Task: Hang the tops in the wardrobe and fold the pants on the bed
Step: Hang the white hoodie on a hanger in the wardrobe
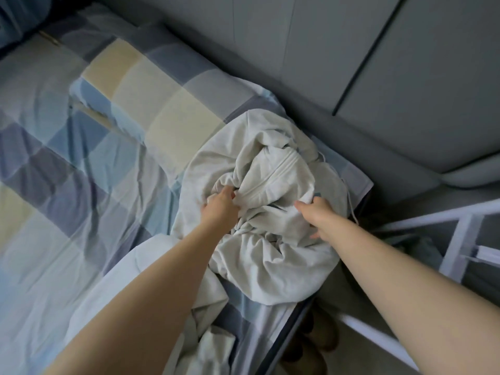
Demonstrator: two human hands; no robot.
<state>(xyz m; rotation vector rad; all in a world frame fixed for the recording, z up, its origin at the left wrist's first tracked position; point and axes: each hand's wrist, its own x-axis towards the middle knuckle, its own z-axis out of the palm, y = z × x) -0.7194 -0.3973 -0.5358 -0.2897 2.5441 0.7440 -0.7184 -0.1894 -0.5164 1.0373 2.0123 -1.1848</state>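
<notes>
A crumpled pale grey zip-up garment (273, 174) with a drawstring lies in a heap near the bed's corner. My left hand (220, 209) grips a bunch of its fabric just left of the zipper. My right hand (318, 212) clutches the cloth on the right side, its fingers curled into the folds. More pale clothing (205, 301) lies rumpled below the heap, toward me. Which piece is a top and which is pants I cannot tell.
The bed (81, 158) carries a blue, grey and cream checked sheet. Grey wardrobe doors (405, 63) stand beyond the bed's edge. A white frame (460, 239) stands at the right. Brown slippers (319, 339) sit on the floor beside the bed.
</notes>
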